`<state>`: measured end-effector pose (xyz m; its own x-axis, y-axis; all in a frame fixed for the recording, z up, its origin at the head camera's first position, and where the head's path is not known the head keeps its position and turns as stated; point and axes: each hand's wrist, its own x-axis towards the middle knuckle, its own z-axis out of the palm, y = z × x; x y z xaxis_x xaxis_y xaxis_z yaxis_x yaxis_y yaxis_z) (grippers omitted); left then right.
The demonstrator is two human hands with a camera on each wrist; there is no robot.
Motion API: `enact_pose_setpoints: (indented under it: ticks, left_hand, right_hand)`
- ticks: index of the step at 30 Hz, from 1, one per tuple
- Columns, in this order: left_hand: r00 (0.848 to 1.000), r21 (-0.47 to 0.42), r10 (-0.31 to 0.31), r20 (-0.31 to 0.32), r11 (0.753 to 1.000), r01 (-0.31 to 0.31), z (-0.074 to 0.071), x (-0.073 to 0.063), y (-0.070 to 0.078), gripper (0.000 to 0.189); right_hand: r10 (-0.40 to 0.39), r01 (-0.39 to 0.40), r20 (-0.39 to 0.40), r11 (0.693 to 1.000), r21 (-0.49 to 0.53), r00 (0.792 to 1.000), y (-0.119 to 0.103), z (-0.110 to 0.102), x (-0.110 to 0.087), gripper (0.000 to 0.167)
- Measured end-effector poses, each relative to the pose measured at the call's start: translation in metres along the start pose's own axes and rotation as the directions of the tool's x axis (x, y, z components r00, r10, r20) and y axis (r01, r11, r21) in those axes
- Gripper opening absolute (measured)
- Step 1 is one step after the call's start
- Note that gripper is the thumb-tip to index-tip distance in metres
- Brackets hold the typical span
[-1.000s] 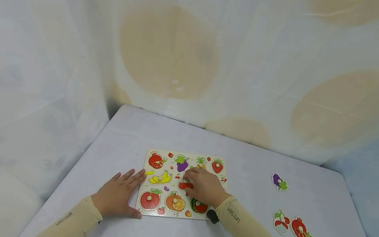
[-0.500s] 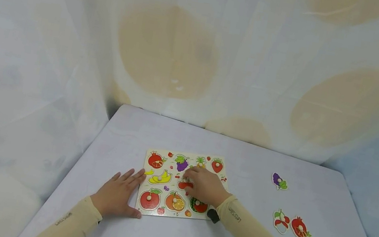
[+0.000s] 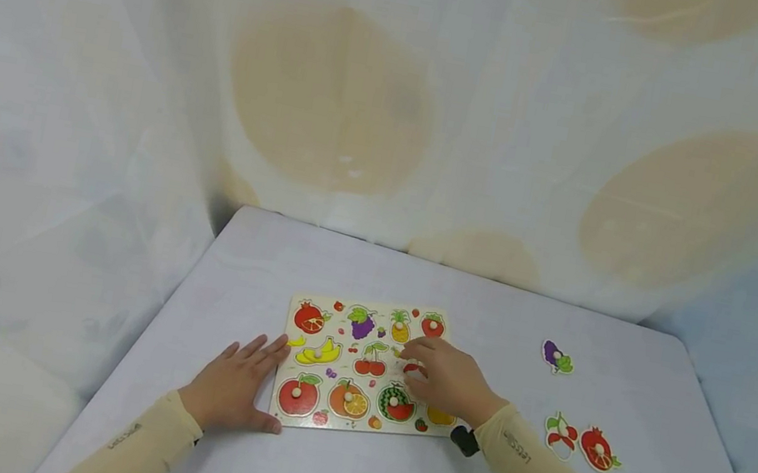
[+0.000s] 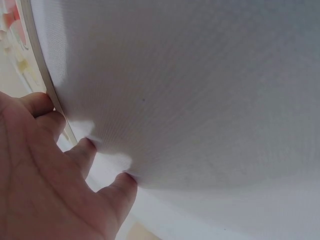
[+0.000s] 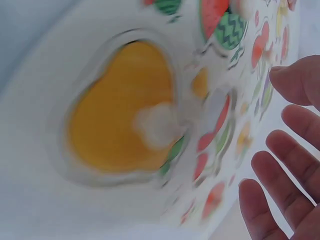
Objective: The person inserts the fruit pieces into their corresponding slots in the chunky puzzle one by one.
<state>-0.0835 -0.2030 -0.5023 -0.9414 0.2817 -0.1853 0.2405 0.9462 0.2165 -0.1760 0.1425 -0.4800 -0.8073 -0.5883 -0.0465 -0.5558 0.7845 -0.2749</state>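
A white fruit peg puzzle board (image 3: pixel 384 315) lies on the table. My left hand (image 3: pixel 237 385) rests at its left edge with fingers spread; in the left wrist view, fingertips touch the board's edge and the cloth. My right hand (image 3: pixel 452 381) is over the board's right side, partly covering a red picture in the middle row. Its fingers are apart, with nothing seen between them in the right wrist view. The cherry picture (image 3: pixel 370 360) lies just left of it. Nearby are a watermelon piece (image 3: pixel 397 405) and a knobbed pear piece (image 5: pixel 115 110).
Three loose pieces lie right of the board: grapes (image 3: pixel 557 358), red-and-white cherries (image 3: pixel 560 436) and a pomegranate (image 3: pixel 600 450). A small black device (image 3: pixel 465 440) is at my right wrist. Pale cloth walls (image 3: pixel 488 137) surround the table at the back and sides.
My right hand has moved right from the cherry picture, which now shows in full along with the watermelon. The left hand stays in place.
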Motion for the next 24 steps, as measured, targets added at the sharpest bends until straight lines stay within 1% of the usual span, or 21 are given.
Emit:
enact_pose_setpoints:
  ticks: [4, 6, 8, 12, 15, 21, 24]
  left_hand:
    - [1.000, -0.001, 0.002, -0.006, 1.000, -0.002, 0.001, 0.001, -0.001, 0.116]
    - [1.000, 0.000, 0.004, -0.010, 1.000, -0.004, 0.001, 0.001, -0.001, 0.116]
    - [1.000, -0.002, 0.005, -0.011, 1.000, -0.005, 0.001, 0.001, -0.001, 0.116]
    - [1.000, -0.001, 0.008, -0.007, 1.000, -0.008, -0.001, 0.001, 0.000, 0.116]
    - [1.000, 0.001, 0.008, -0.003, 1.000, -0.008, -0.001, 0.001, 0.000, 0.116]
    - [1.000, 0.005, 0.006, -0.002, 1.000, -0.006, 0.001, 0.001, -0.001, 0.116]
    - [1.000, 0.004, 0.008, -0.005, 1.000, -0.008, 0.001, 0.001, -0.001, 0.116]
  right_hand:
    - [0.079, -0.080, 0.023, 0.996, 0.037, 0.997, 0.010, -0.007, -0.020, 0.039]
    - [0.109, -0.110, 0.018, 0.993, 0.052, 0.994, 0.017, -0.009, -0.030, 0.039]
    - [0.120, -0.120, 0.001, 0.992, 0.049, 0.993, 0.025, -0.011, -0.040, 0.038]
    - [0.118, -0.117, -0.047, 0.993, 0.022, 0.992, 0.041, -0.013, -0.059, 0.037]
    - [0.130, -0.130, -0.065, 0.991, 0.010, 0.989, 0.051, -0.013, -0.072, 0.038]
    - [0.180, -0.180, -0.057, 0.984, 0.012, 0.982, 0.068, -0.017, -0.097, 0.040]
    - [0.193, -0.192, -0.066, 0.981, 0.018, 0.979, 0.077, -0.020, -0.109, 0.042]
